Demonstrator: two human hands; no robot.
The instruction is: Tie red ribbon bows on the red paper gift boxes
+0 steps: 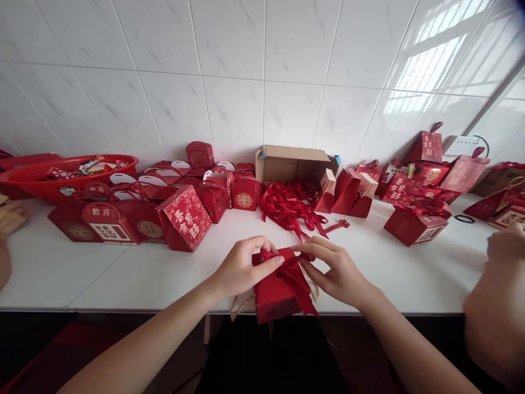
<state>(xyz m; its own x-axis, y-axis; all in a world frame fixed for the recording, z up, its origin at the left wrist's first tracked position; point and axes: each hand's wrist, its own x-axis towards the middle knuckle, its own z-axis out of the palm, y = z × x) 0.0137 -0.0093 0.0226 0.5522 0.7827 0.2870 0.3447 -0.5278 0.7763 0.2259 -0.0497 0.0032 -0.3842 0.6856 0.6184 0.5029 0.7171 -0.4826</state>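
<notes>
Head view: from my remote seat I see the white bench [143,284], a red basin [45,189] near its back edge at far left, and a carton [295,153] midway along that edge, ribbons [289,203] heaped before it. The red box [274,303] sits at the middle of the front edge. The left hand [246,265] and right hand [334,268] each pinch the bow ribbon [301,287] above it; gold cord [241,307] shows beside the box.

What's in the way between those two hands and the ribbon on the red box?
Nothing I can see: the left hand and right hand both pinch the red ribbon over the red box. The loose ribbons lie beyond.
</notes>
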